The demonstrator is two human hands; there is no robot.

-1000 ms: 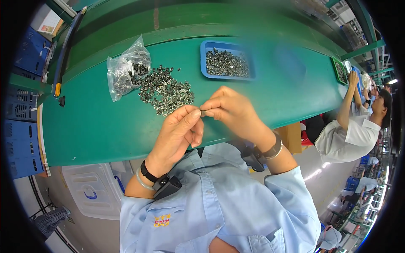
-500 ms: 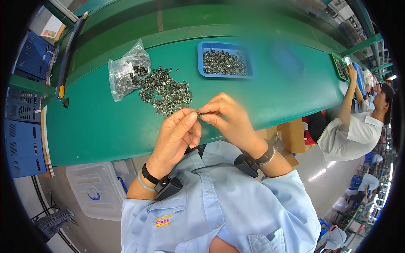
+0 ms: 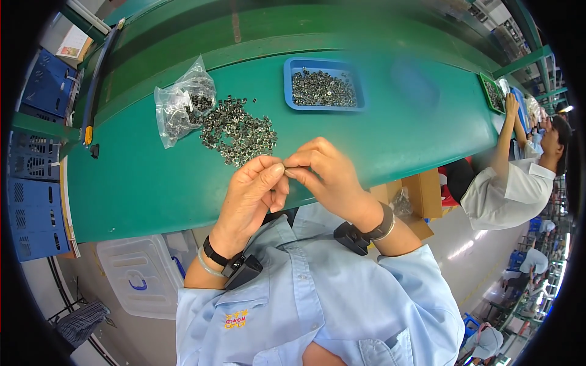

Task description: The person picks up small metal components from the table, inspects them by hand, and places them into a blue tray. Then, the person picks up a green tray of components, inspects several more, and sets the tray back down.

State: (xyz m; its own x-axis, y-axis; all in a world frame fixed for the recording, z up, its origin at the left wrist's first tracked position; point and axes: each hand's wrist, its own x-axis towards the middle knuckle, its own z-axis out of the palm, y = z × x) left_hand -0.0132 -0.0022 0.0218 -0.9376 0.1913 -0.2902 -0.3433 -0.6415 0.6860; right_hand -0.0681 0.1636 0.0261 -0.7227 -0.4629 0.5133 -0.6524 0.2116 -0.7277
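Note:
My left hand and my right hand meet fingertip to fingertip over the near part of the green table. Thumb and forefinger of each are pinched together on one tiny part, mostly covered by the fingers; only a dark speck of it shows. Just beyond my left hand spreads a loose heap of small shiny metal parts. A clear plastic bag with more of them lies against the heap's left side. Farther off, a blue tray holds many similar small metal parts.
The green table runs across in front of me. Blue crates stand at the left, and a clear lidded box is below the table edge. A cardboard box sits under the right side. A co-worker works at far right.
The fingertips have closed further over the tiny part, which showed more before. My right hand has shifted and turned slightly; the heap, bag and tray look the same.

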